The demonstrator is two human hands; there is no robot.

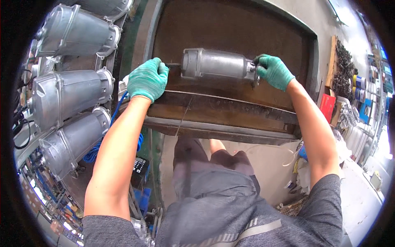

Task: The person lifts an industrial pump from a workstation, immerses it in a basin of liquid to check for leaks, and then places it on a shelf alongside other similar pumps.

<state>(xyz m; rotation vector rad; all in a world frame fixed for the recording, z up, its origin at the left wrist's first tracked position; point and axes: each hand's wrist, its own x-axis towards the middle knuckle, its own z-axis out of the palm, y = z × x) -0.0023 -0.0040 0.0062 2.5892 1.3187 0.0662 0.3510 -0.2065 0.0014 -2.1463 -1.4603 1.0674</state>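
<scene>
A silvery cylindrical metal motor housing (224, 64) lies sideways between my hands, over a wide brown-bottomed metal tank (222, 96). My left hand (149, 80), in a green knit glove, is closed around a thin dark rod (173, 64) that sticks out of the housing's left end. At the narrower right end, my right hand (276, 73), also green-gloved, grips the housing by its end fittings, its fingertips partly hidden behind them. Whether the housing touches the tank's brown bottom or liquid, I cannot tell.
Several similar grey housings (70, 99) line a rack on the left. Coiled blue hose (92, 154) hangs under them. On the right stand a red box (327, 107), a heap of dark small parts (343, 68) and a white cabinet (356, 185).
</scene>
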